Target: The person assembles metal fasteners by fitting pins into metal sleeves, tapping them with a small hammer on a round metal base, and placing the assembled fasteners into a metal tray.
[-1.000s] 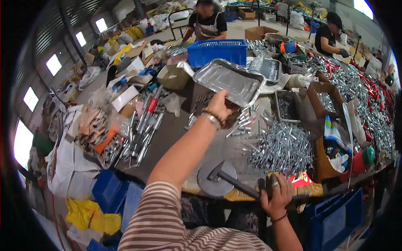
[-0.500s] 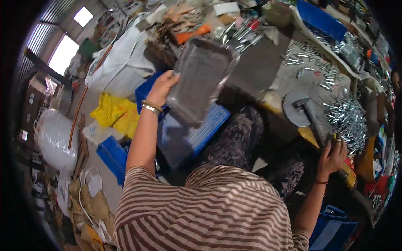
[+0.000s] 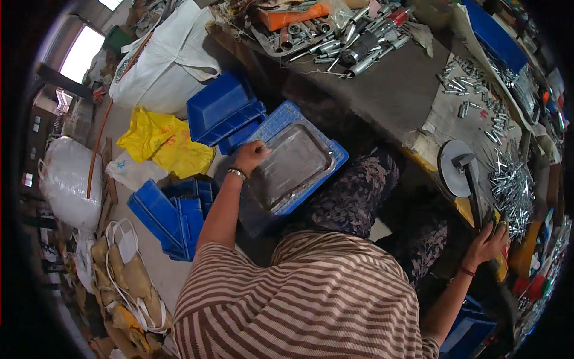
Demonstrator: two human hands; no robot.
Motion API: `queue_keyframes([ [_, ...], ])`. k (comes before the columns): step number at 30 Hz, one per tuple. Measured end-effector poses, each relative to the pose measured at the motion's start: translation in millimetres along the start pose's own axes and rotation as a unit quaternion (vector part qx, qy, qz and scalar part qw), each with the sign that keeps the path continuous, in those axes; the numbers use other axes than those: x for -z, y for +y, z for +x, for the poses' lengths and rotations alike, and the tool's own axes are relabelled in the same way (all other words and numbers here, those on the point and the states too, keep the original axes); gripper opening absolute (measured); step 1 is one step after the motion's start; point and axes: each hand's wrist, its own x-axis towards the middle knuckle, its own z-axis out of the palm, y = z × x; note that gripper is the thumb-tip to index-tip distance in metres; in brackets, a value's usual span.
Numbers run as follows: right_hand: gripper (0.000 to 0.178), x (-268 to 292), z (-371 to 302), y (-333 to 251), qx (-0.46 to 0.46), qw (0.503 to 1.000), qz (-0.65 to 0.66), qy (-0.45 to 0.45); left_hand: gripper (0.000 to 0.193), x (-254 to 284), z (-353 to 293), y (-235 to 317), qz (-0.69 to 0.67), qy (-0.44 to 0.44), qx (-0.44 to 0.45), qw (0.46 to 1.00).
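Note:
A shallow grey metal tray (image 3: 293, 158) lies on top of an upturned-looking blue plastic crate (image 3: 338, 157) by my left knee. My left hand (image 3: 251, 157) is closed on the tray's left rim, a bracelet at its wrist. My right hand (image 3: 489, 242) rests at the workbench's edge with its fingers stretched out, beside the end of a hammer's handle (image 3: 474, 194). The hammer's head lies over a round metal disc (image 3: 449, 173). Just past the right hand is a heap of thin shiny metal pins (image 3: 513, 185).
Blue bins (image 3: 220, 107) stand beyond the crate, and more blue bins (image 3: 173, 218) lie to the left. A yellow bag (image 3: 161, 140) and a white sack (image 3: 167, 60) are near them. Sockets and tools (image 3: 359, 45) fill the bench's far side; small metal cylinders (image 3: 463, 84) lie scattered on it.
The tray has come down from the air onto the blue crate, with my left hand still on it. Tools on the far bench now show where the tray covered them. My right hand stays by the hammer.

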Motion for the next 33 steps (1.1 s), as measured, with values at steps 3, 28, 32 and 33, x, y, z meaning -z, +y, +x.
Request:
queue_keyframes([
  [3, 0.048, -5, -1, 9, 0.005, 1.000, -0.001, 0.017, 0.040, -23, -10, 10, 0.058, 0.118, 0.016, 0.991],
  [28, 0.041, 31, 20, -42, -0.033, 0.994, 0.100, 0.014, 0.029, -27, 54, 427, -0.148, 0.020, -0.372, 0.916],
  [32, 0.041, 29, 22, -42, -0.040, 0.993, 0.111, 0.008, 0.039, -81, 97, 515, -0.092, -0.053, -0.383, 0.917],
  [33, 0.042, 27, 20, -40, -0.033, 0.993, 0.115, 0.008, 0.042, -93, 106, 534, -0.057, -0.063, -0.345, 0.935],
])
